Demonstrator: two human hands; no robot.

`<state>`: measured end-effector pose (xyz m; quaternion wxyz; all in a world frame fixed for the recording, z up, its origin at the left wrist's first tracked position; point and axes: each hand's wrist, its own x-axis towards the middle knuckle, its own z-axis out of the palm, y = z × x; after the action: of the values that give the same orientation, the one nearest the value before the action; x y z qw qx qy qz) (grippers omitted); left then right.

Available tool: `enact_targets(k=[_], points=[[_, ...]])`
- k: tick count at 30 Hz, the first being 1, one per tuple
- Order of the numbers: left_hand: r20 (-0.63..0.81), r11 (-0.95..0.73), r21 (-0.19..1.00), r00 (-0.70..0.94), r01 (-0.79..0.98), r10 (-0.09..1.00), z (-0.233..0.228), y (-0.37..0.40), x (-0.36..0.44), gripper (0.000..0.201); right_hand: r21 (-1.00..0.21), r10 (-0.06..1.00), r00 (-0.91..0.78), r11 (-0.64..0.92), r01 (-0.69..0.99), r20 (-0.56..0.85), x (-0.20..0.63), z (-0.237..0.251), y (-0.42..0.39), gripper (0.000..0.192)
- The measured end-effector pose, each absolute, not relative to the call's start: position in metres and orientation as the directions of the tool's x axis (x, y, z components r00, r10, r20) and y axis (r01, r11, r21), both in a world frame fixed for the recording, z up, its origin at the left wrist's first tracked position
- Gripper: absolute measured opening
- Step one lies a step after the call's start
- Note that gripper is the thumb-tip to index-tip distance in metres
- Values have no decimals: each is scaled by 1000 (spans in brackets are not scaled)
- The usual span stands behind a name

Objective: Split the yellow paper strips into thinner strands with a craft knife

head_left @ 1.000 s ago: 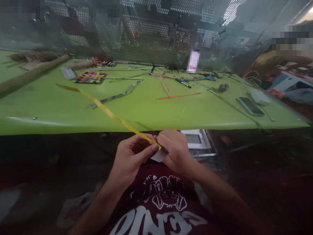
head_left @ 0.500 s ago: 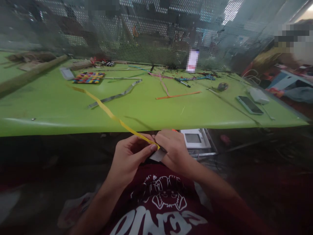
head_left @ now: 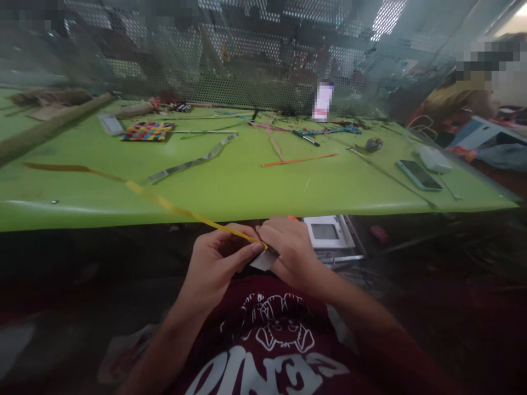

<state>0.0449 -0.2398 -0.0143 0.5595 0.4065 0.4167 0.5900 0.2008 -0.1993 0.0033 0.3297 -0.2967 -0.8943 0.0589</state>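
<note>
Low in the centre of the frame, your left hand [head_left: 216, 263] and your right hand [head_left: 290, 252] meet just below the table edge, over your dark red shirt [head_left: 272, 334]. Your left hand pinches the near end of the yellow strip [head_left: 164, 204] between thumb and forefinger, right where the two hands touch. Your right hand is curled closed around a small grey piece [head_left: 263, 261] that peeks out beneath the knuckles; what sort of thing it is I cannot tell.

Look at that strip: narrow, flat, bright yellow near your fingers, running up and away to the left. It crosses the front edge of the green table [head_left: 247, 192] and trails off toward the middle left of the frame, where its far end looks duller and brownish and lies low over the tabletop.

Just right of your hands, under the table edge, sits a white device [head_left: 327, 232] with a grey screen.

Further out on the table, a grey strip [head_left: 189, 163] lies at centre left and an orange strip [head_left: 298, 161] at centre. At the right, a phone [head_left: 419, 175] lies flat, with a white object [head_left: 434, 160] just behind it. Toward the upper left rests a multicoloured woven mat [head_left: 147, 131], and a black pen [head_left: 306, 137] lies near the upper centre, in front of the perforated metal screen [head_left: 255, 90].
</note>
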Motion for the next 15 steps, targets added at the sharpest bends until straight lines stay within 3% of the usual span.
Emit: enact_targets(k=[9, 15], points=[[-3, 14, 937, 32, -349, 999, -7, -242, 45, 11, -311, 526, -586, 847, 432, 617, 203, 3, -196, 25], [14, -17, 931, -11, -364, 1000, -6, -240, 44, 8, -486, 589, -524, 807, 335, 616, 212, -1, -191, 27]])
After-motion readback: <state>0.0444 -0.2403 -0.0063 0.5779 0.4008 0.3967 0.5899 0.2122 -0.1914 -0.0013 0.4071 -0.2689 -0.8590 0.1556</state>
